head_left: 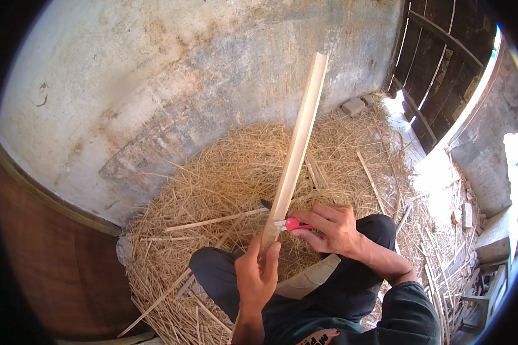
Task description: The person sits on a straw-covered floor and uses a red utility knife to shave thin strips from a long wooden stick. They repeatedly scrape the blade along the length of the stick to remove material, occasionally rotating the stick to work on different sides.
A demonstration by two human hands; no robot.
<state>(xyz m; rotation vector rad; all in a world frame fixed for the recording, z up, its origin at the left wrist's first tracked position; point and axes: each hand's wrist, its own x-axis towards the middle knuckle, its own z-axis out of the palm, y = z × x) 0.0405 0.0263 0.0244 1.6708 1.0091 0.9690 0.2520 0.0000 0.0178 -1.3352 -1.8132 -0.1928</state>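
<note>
A long split bamboo piece, pale and channelled along its length, stands tilted in front of me, its top leaning to the right. My left hand is closed round its lower end. In my right hand is a red box cutter, held by its handle between fingers and thumb. The cutter's metal end touches or lies against the bamboo just above my left hand. A small dark pointed thing shows beside the bamboo's left edge; its kind is unclear.
Thick straw-like shavings cover the floor, with loose thin strips on them. My bent legs frame the work. A stained wall rises ahead, a brown panel at left, and a wooden plank door at far right near bricks.
</note>
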